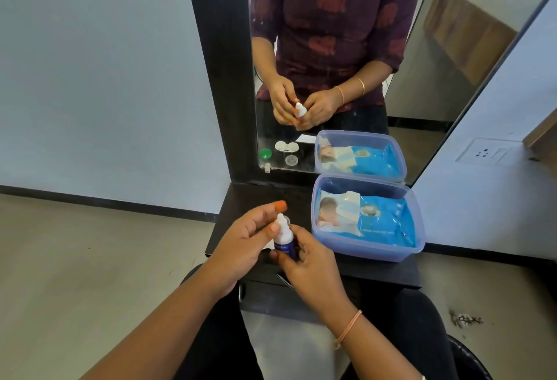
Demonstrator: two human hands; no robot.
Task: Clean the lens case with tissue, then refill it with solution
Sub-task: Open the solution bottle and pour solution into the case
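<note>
Refilling step, I'd say: right hand (pixel 310 268) fingers wrap the bottle (pixel 284 239), left hand (pixel 241 247) seemingly pinching its white tip; next it must tip over the lens case (pixel 286 146).

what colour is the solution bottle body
The solution bottle is dark blue with a white top, clearest in the head view.

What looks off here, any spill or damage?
No spill or damage shows. The solution bottle is upright, gripped by the left hand and right hand. Only oddity: dark debris scattered on the floor at right; what it is cannot be told.
</note>
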